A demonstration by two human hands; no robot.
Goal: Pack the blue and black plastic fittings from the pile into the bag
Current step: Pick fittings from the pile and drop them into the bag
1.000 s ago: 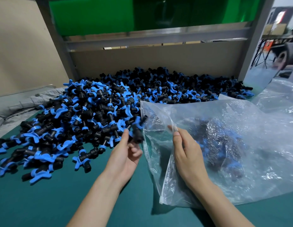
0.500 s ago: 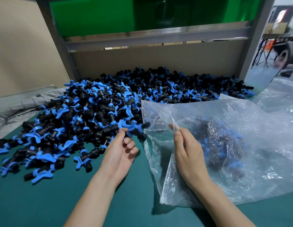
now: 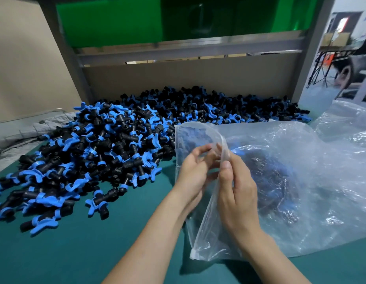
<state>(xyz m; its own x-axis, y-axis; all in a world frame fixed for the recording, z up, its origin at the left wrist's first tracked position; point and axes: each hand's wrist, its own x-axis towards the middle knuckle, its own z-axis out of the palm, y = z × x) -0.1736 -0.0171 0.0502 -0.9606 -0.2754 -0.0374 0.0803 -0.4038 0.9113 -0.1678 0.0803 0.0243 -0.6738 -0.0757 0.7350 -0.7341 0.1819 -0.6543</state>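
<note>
the drop-in step: the left hand (image 3: 195, 169) sits at the bag (image 3: 331, 191) mouth, fingers loose, no fitting visible in it, while the right hand (image 3: 237, 193) pinches the rim open (fittings (image 3: 266, 177) already lie inside). next probably calls for a reach left to the pile (image 3: 100, 152).

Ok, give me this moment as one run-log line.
step: packing | left hand: at bag mouth, hold unclear | right hand: pinches bag rim | pile: left of bag
</note>
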